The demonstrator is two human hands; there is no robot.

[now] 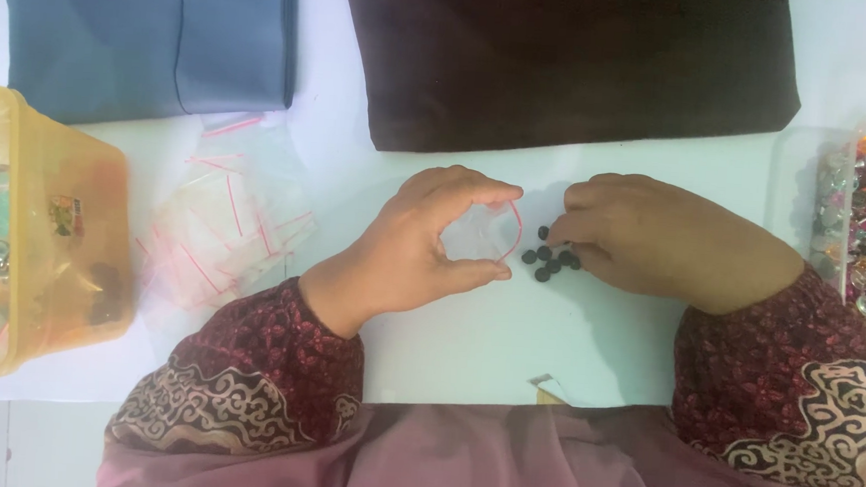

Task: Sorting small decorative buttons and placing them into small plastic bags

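We are holding small clear bag (479, 234) open with left hand (423, 238) fingers pinching limp, slippery rim; right hand (654, 237) fingers closing on tiny, light, roll-prone black beads (549, 259) on desk (507, 338).

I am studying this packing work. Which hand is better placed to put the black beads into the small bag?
Probably the right hand: its fingers already touch the black beads, while the left hand holds the small clear bag open beside them.
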